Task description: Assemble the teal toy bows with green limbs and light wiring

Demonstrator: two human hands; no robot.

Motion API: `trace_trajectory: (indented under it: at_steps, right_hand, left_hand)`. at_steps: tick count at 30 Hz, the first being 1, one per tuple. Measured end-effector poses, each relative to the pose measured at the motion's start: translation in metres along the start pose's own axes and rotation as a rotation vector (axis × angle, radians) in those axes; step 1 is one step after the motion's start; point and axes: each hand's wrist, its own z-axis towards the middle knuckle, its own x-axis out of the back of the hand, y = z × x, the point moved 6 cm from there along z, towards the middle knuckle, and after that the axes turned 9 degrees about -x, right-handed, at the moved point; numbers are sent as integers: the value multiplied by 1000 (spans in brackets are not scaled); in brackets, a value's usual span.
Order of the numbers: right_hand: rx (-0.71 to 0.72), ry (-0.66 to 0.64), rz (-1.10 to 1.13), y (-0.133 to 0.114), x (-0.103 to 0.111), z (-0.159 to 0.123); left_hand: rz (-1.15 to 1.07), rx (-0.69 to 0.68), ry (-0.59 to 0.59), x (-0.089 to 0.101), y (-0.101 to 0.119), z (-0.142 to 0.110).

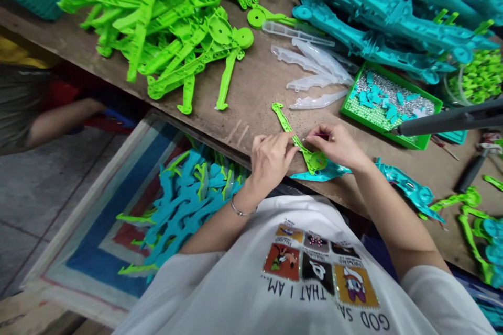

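Note:
A bright green plastic arm piece (312, 159) with a round end lies near the table's front edge, over a teal plastic part (334, 171). My left hand (271, 159) grips the middle of the green piece between thumb and fingers. Just to the right, my right hand (334, 144) is closed in a pinch close above the same piece. A thin, small tip shows at its fingertips, too small to name. Behind the hands lie several translucent white plastic pieces (320, 100). A green tray (422, 141) of small metal bits and teal clips stands right of them.
Green arm pieces (157, 26) are heaped at the back left, teal shells (373, 10) stacked at the back right. A dark rod (451, 119) juts in from the right. Assembled teal and green parts (192, 193) fill a lower board at left. A clear tub (477, 76) holds green bits.

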Motion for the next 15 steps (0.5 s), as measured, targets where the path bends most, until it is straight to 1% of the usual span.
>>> trace_trajectory:
  at_steps: [2,5,9,15]
  right_hand:
    - [-19,-7,-45,1,1,2]
    - [7,-30,-170,-5,-4,4]
    - [49,-20,-290,-13,-8,4]
    - [44,-49,-298,-12,-12,6]
  left_hand:
    - [-78,84,-27,-3,-9,-6]
    - [-147,161,-31,-8,-19,-12]
    - [-191,197,-28,-13,-23,-14]
    - [-335,263,6,-12,-22,-9]
